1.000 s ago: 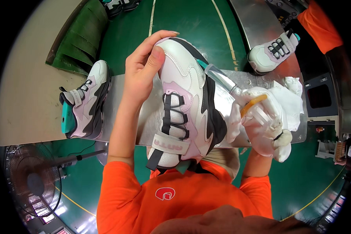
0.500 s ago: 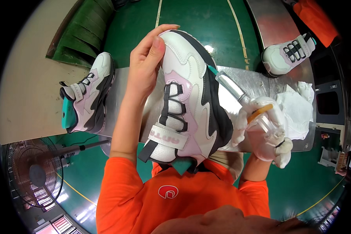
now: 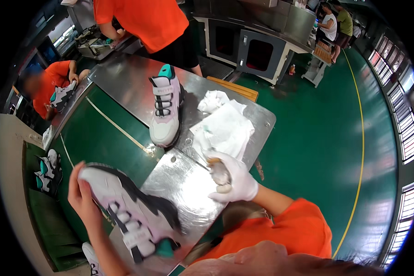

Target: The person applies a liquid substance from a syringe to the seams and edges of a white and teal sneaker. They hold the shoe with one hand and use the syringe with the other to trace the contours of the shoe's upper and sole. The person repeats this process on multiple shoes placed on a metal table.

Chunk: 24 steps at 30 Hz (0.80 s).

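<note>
My left hand [image 3: 86,202], bare, grips a white, lilac and black sneaker [image 3: 124,195] round its toe. That shoe tilts over the near end of the metal table, with a teal insert at its ankle opening, and looks slightly blurred. In a white glove, my right hand [image 3: 240,181] is closed round a clear-bodied hand tool [image 3: 220,174] with an orange-brown band. The tool's front part is smeared by motion; a faint teal spot shows where it points, over a crumpled white cloth [image 3: 232,133]. Beyond, a matching sneaker [image 3: 164,112] stands upright on the table.
The metal table [image 3: 124,94] runs away to the far left. Across it stands a co-worker in orange [image 3: 142,23]; another person [image 3: 55,85] at left handles a similar shoe. More sneakers [image 3: 49,170] rest by a green padded surface [image 3: 46,225]. A dark-doored cabinet [image 3: 262,53] stands behind.
My view has swung to the right. The tool's teal tip has left the held sneaker's side, and my right hand has brought it to the white cloth. The left hand still holds the shoe.
</note>
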Each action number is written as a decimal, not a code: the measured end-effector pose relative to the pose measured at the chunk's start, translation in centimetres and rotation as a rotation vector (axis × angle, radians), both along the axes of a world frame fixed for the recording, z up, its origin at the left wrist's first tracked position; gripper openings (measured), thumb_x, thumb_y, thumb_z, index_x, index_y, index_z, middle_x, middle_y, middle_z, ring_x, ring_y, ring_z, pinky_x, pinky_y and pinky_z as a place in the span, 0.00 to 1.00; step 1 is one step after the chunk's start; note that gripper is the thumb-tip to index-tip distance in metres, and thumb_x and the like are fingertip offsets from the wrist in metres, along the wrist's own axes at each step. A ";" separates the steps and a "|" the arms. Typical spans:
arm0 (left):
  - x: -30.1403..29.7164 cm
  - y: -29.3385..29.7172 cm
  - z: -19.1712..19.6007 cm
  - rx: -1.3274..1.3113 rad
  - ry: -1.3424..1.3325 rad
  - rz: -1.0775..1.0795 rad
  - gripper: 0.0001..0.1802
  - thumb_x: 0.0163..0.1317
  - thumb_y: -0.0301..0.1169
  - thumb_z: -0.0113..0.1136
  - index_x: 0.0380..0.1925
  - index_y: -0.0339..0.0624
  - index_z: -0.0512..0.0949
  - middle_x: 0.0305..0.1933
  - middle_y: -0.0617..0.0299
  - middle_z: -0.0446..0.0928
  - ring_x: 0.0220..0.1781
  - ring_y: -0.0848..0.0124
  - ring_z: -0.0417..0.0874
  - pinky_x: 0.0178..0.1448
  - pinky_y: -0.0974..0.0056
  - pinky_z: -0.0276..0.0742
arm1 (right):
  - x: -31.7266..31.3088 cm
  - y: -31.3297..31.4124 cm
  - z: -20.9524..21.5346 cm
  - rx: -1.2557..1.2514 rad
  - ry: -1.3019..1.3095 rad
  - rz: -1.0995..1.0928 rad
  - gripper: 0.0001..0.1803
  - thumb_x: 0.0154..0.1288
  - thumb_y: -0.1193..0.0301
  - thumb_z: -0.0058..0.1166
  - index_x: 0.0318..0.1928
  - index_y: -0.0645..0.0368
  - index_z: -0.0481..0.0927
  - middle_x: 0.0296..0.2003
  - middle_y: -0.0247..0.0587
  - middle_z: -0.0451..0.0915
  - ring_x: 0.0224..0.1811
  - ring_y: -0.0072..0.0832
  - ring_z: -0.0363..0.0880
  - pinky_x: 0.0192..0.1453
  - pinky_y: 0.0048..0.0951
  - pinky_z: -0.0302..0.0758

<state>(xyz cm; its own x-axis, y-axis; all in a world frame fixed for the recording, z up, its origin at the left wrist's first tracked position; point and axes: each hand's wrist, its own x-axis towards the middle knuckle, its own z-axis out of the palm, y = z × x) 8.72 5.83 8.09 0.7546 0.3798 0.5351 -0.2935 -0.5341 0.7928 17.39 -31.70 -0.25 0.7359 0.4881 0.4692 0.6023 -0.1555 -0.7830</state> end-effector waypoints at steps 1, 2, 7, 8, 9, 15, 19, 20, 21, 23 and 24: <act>2.3 0.9 1.0 0.201 0.007 0.100 0.21 0.76 0.35 0.48 0.58 0.29 0.75 0.54 0.58 0.79 0.56 0.72 0.78 0.62 0.68 0.70 | -0.1 -0.9 -0.4 -0.037 -0.026 -0.058 0.49 0.41 0.62 0.77 0.64 0.60 0.67 0.51 0.51 0.78 0.52 0.45 0.80 0.57 0.37 0.76; 3.8 2.4 2.3 0.236 0.041 0.146 0.20 0.75 0.35 0.51 0.57 0.31 0.77 0.54 0.60 0.79 0.56 0.74 0.77 0.63 0.68 0.69 | -0.1 -1.3 -1.7 -0.067 -0.058 -0.126 0.48 0.40 0.61 0.78 0.63 0.60 0.68 0.50 0.51 0.78 0.51 0.45 0.80 0.56 0.37 0.77; 14.2 21.3 3.2 0.191 -0.142 0.668 0.22 0.67 0.43 0.62 0.50 0.35 0.83 0.45 0.54 0.85 0.46 0.73 0.82 0.53 0.67 0.77 | -0.3 -0.1 -4.2 -0.183 0.039 -0.319 0.48 0.36 0.58 0.79 0.59 0.62 0.70 0.45 0.51 0.79 0.45 0.47 0.82 0.51 0.38 0.79; 15.0 24.9 3.2 0.199 -0.076 0.938 0.25 0.64 0.48 0.64 0.48 0.36 0.84 0.43 0.47 0.85 0.44 0.66 0.84 0.53 0.63 0.78 | -0.3 0.0 -5.1 -0.152 0.102 -0.297 0.48 0.36 0.59 0.79 0.59 0.63 0.70 0.44 0.50 0.79 0.44 0.45 0.81 0.50 0.37 0.79; 16.5 30.6 1.3 0.188 -0.143 1.097 0.27 0.62 0.51 0.63 0.45 0.36 0.84 0.42 0.43 0.85 0.45 0.56 0.86 0.53 0.57 0.79 | -0.6 -0.1 -5.7 -0.125 0.163 -0.281 0.48 0.35 0.61 0.78 0.58 0.64 0.70 0.42 0.49 0.78 0.43 0.43 0.81 0.49 0.36 0.78; 32.4 26.6 -15.4 -0.693 0.164 0.819 0.35 0.56 0.46 0.70 0.48 0.20 0.76 0.52 0.35 0.78 0.34 0.50 0.88 0.33 0.57 0.86 | -1.4 -1.0 -7.5 0.023 0.286 -0.389 0.52 0.27 0.66 0.74 0.58 0.75 0.67 0.44 0.52 0.76 0.44 0.37 0.76 0.51 0.35 0.76; 32.0 22.7 -16.5 -0.535 0.360 0.595 0.28 0.64 0.45 0.62 0.40 0.21 0.78 0.34 0.44 0.83 0.24 0.59 0.87 0.27 0.62 0.86 | -1.6 -3.9 -9.8 -0.129 0.194 -0.301 0.53 0.26 0.64 0.76 0.58 0.73 0.68 0.45 0.54 0.76 0.44 0.39 0.76 0.51 0.34 0.75; 31.0 23.0 -15.4 -0.463 0.531 0.515 0.27 0.68 0.46 0.57 0.38 0.24 0.79 0.28 0.47 0.84 0.22 0.61 0.87 0.27 0.62 0.84 | -1.7 -4.1 -10.3 -0.088 0.210 -0.316 0.51 0.27 0.63 0.76 0.57 0.73 0.69 0.45 0.54 0.76 0.43 0.39 0.76 0.50 0.34 0.75; 30.5 21.7 -12.0 0.006 0.879 0.584 0.24 0.68 0.46 0.57 0.41 0.30 0.81 0.32 0.44 0.84 0.28 0.56 0.88 0.34 0.57 0.85 | -2.0 -4.2 -10.7 -0.052 0.224 -0.346 0.50 0.27 0.63 0.77 0.56 0.72 0.70 0.46 0.55 0.76 0.42 0.40 0.77 0.49 0.34 0.76; 29.2 18.8 -9.6 0.688 0.519 0.644 0.24 0.68 0.45 0.56 0.49 0.35 0.79 0.35 0.45 0.84 0.38 0.50 0.87 0.44 0.52 0.83 | -1.6 -1.9 -8.9 0.064 0.222 -0.365 0.45 0.28 0.62 0.77 0.52 0.70 0.74 0.47 0.56 0.76 0.40 0.41 0.78 0.46 0.35 0.77; 28.8 15.3 -6.8 0.732 0.383 0.498 0.24 0.67 0.38 0.58 0.62 0.46 0.74 0.47 0.49 0.82 0.47 0.49 0.83 0.51 0.56 0.80 | -1.2 -1.4 -8.3 0.072 0.189 -0.354 0.43 0.29 0.62 0.77 0.50 0.69 0.76 0.47 0.56 0.76 0.39 0.43 0.79 0.45 0.35 0.78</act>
<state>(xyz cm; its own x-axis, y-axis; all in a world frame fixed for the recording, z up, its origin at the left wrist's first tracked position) 37.49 21.10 1.26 0.7699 0.3735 0.5174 0.3100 -0.9276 0.2083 16.20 -33.06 -8.59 0.9291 0.1597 0.3335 0.3660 -0.2686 -0.8910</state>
